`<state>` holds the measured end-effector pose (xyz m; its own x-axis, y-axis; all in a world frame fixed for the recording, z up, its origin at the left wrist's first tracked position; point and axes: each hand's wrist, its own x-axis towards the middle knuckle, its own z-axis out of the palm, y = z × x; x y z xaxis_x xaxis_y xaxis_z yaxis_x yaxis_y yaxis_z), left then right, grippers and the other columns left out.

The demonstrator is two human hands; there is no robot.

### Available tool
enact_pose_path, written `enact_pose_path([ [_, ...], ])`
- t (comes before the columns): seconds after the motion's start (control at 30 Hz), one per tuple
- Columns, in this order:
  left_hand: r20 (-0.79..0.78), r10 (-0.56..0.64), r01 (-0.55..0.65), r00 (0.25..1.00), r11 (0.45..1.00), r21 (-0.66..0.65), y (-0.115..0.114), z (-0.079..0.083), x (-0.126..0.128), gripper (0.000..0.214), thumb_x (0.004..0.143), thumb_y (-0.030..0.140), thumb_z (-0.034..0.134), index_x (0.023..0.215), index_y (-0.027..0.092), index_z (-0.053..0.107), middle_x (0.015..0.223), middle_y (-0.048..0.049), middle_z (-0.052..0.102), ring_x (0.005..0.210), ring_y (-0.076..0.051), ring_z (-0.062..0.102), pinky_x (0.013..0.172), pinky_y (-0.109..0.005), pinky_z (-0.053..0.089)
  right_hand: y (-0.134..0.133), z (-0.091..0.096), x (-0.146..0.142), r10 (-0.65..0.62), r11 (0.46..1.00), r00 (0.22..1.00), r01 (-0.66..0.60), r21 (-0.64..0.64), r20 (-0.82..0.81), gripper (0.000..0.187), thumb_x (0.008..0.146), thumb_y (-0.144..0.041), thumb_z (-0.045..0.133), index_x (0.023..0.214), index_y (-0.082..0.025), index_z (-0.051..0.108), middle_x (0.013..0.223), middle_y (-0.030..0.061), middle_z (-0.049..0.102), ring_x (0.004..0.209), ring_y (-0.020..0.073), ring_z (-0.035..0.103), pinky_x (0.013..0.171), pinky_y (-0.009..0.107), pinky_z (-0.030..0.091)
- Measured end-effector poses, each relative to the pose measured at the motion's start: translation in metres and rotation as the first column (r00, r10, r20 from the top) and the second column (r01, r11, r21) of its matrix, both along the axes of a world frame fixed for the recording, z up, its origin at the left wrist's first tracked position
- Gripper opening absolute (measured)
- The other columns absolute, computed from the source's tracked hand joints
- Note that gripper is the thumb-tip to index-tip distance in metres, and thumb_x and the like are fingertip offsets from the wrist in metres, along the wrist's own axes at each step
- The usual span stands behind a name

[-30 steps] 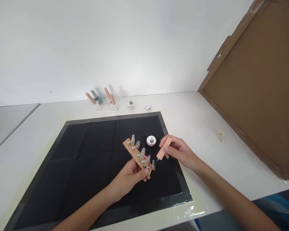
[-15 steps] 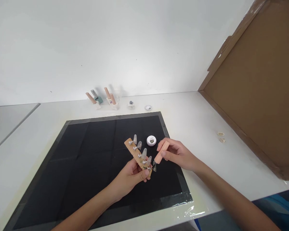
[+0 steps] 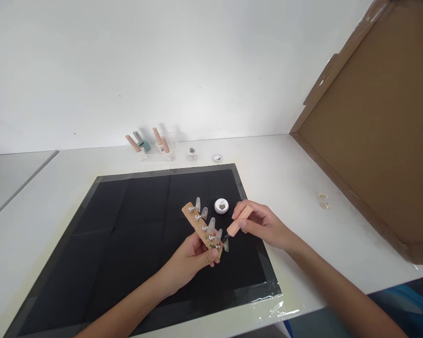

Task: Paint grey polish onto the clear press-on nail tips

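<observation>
Slantwise, tan strip point(image 3: 198, 227) in left fingers point(image 3: 210, 256), peach-handled brush point(image 3: 236, 226) in right fingers point(image 3: 249, 227)

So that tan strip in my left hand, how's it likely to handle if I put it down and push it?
The tan strip is probably stiff: gripped near one end by your left hand, it looks straight. The clear tips could shift if bumped, since they jut past its edge. Looking flat, it would likely slide rather than roll.

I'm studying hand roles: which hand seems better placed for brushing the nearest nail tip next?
Probably the right hand: it holds the peach-handled brush close to that nail tip, while the left hand grips the tan strip.
</observation>
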<state>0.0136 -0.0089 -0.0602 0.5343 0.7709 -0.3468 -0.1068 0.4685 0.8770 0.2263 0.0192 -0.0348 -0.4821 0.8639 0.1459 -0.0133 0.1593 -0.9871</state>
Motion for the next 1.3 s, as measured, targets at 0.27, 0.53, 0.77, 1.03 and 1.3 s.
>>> enact_pose_path([
  [0.27,0.001,0.008,-0.008,1.000,1.000,0.001,-0.0009,-0.0009,-0.0013,0.042,0.067,0.044,0.073,0.094,0.016,0.055,0.081,-0.0008,0.053,0.069,-0.014,0.050,0.061,-0.027,0.040,0.0001,0.0017,0.0000,0.024,0.997,0.998,-0.028,0.073,0.059,0.014,0.090,-0.026,0.052,0.080,-0.020,0.061,0.085,0.0037,0.059,0.074,0.0146,0.054,0.063,0.028,0.042],
  [0.53,0.018,-0.001,0.001,1.000,1.000,0.014,0.0000,-0.0010,-0.0019,0.043,0.069,0.043,0.072,0.096,0.016,0.053,0.081,-0.0016,0.054,0.068,-0.013,0.050,0.061,-0.027,0.040,0.0029,-0.0016,0.0018,-0.006,0.997,1.000,0.005,0.074,0.009,0.015,0.088,-0.030,0.054,0.079,-0.019,0.060,0.083,0.0038,0.059,0.066,0.0135,0.052,0.056,0.026,0.038],
  [0.77,0.015,0.000,0.000,1.000,1.000,-0.002,-0.0009,0.0009,-0.0015,0.044,0.066,0.044,0.073,0.096,0.017,0.055,0.081,-0.0008,0.054,0.070,-0.013,0.049,0.061,-0.027,0.039,0.0019,-0.0012,0.0031,0.005,1.000,0.998,-0.005,-0.007,-0.059,0.015,0.087,-0.034,0.056,0.085,-0.019,0.058,0.076,0.0027,0.060,0.060,0.0124,0.049,0.055,0.026,0.038],
  [1.03,0.030,-0.007,0.007,1.000,1.000,-0.027,-0.0019,0.0044,-0.0003,0.045,0.061,0.041,0.077,0.094,0.017,0.058,0.079,-0.0005,0.054,0.069,-0.014,0.047,0.061,-0.028,0.037,-0.0028,0.0012,-0.0016,0.073,0.997,0.997,-0.074,0.016,0.034,0.018,0.088,-0.035,0.054,0.081,-0.019,0.057,0.076,0.0027,0.060,0.065,0.0139,0.051,0.059,0.027,0.040],
  [1.3,0.049,-0.019,0.021,0.999,0.999,-0.035,-0.0007,0.0003,-0.0003,0.043,0.061,0.039,0.078,0.093,0.017,0.059,0.076,0.0006,0.054,0.067,-0.013,0.045,0.061,-0.027,0.035,0.0011,-0.0015,-0.0018,-0.051,0.998,0.998,0.052,-0.019,0.027,0.019,0.089,-0.032,0.053,0.075,-0.020,0.056,0.075,0.0026,0.064,0.068,0.0147,0.056,0.062,0.029,0.042],
])
